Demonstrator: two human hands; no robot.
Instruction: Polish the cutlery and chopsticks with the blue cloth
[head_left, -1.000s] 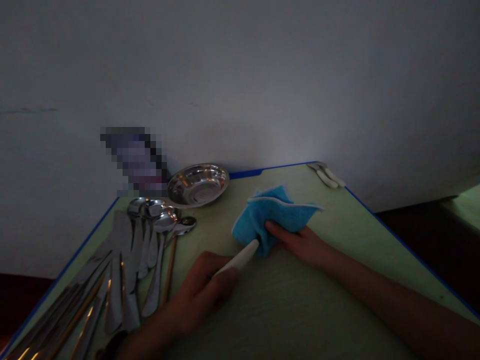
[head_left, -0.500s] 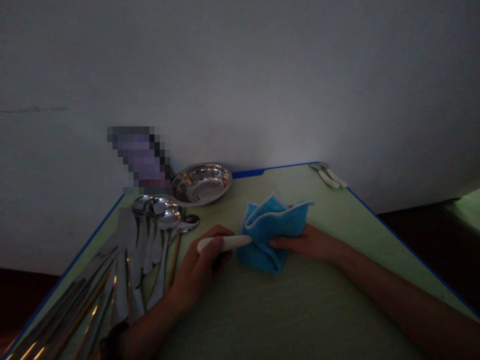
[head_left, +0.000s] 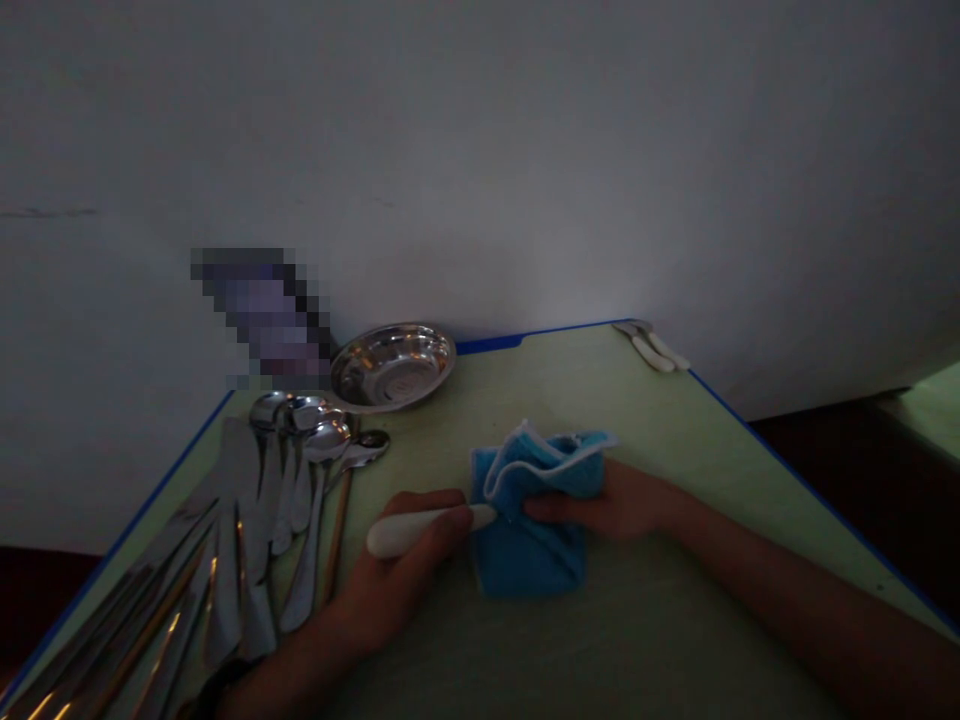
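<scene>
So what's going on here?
The person's left hand grips a white-handled utensil; its other end is hidden in a blue cloth held by the right hand. Spoons and other cutlery lie on the table at left, near a steel bowl; two white-handled pieces lie at the far right corner.

At your 12 o'clock, blue cloth [head_left: 529, 560], whitish-edged. At 11, your off-white handle [head_left: 405, 533]; farther out, silvery spoons [head_left: 328, 438]. At 1, cream-handled cutlery [head_left: 654, 355]. Your tabletop [head_left: 637, 630]: pale green, blue-rimmed.
</scene>
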